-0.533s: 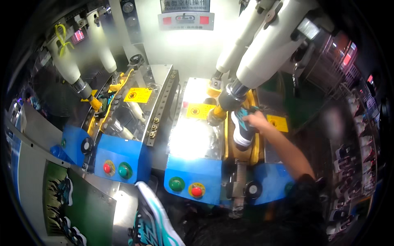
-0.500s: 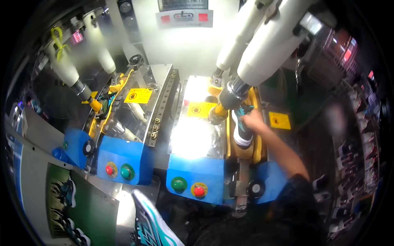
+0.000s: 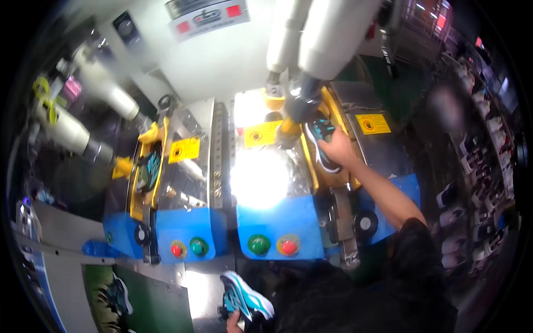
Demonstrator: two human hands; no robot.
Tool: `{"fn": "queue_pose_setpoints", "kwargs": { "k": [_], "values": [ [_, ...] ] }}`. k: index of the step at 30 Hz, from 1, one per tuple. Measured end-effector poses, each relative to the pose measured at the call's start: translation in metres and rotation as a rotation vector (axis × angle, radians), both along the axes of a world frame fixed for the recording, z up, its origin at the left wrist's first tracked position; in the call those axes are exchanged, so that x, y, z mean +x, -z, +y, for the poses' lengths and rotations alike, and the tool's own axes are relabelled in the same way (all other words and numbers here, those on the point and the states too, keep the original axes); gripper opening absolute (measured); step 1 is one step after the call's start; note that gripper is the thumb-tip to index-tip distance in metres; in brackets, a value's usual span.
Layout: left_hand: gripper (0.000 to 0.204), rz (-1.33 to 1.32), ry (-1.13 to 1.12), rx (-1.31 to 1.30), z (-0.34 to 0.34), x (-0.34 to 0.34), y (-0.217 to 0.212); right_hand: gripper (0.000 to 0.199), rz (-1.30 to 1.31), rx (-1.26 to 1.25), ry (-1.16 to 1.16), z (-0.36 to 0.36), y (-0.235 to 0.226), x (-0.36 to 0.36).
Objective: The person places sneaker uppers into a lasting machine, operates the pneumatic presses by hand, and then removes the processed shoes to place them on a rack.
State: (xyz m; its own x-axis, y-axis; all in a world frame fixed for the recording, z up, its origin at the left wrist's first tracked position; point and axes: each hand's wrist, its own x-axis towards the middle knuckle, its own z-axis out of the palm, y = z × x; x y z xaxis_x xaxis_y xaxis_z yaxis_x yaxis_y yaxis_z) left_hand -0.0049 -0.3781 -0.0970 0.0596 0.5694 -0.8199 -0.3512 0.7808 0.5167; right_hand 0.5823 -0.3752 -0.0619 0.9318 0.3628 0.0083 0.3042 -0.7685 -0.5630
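A factory floor is stretching out around a pressing machine (image 3: 216, 72) with a white housing, and racks of shoes (image 3: 472, 166) are lining the dim right side. Two blue-fronted stations are sitting side by side: the left one is carrying a red button (image 3: 177, 249) and a green button (image 3: 198, 246), the right one a green button (image 3: 259, 243) and a red button (image 3: 287, 245). Strong glare is washing over the metal plate (image 3: 261, 177) of the right station.

The right hand (image 3: 337, 149) is reaching into the yellow cradle (image 3: 311, 166) of the right station, its fingers wrapping around a teal and black shoe (image 3: 321, 139) that is lying beneath the white cylinders (image 3: 316, 39). The left hand (image 3: 235, 321) is showing only at the lower edge, fingers gripping a teal and white sneaker (image 3: 244, 297) from below. Another teal shoe (image 3: 147, 169) is resting in the left station's yellow cradle (image 3: 145, 183). A green panel (image 3: 139, 305) is lying at lower left.
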Motion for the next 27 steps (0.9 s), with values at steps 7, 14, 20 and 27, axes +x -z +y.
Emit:
{"fn": "queue_pose_setpoints", "kwargs": {
  "k": [7, 14, 20, 27],
  "values": [
    [0.043, -0.013, 0.298, 0.032, 0.04, 0.017, 0.001, 0.054, -0.386, 0.605, -0.766, 0.054, -0.052, -0.272],
    [0.025, -0.024, 0.164, -0.009, 0.022, -0.016, 0.037, 0.053, -0.329, 0.227, -0.949, 0.076, 0.023, -0.278],
    [0.07, -0.073, -0.133, 0.348, -0.031, -0.089, -0.092, 0.04, 0.388, 0.851, -1.349, 0.021, -0.027, -0.517],
    [0.083, 0.943, 0.036, 0.616, -0.065, -0.207, 0.026, 0.014, 0.838, 0.528, -1.36, -0.075, -0.045, -0.611]
  ]
}}
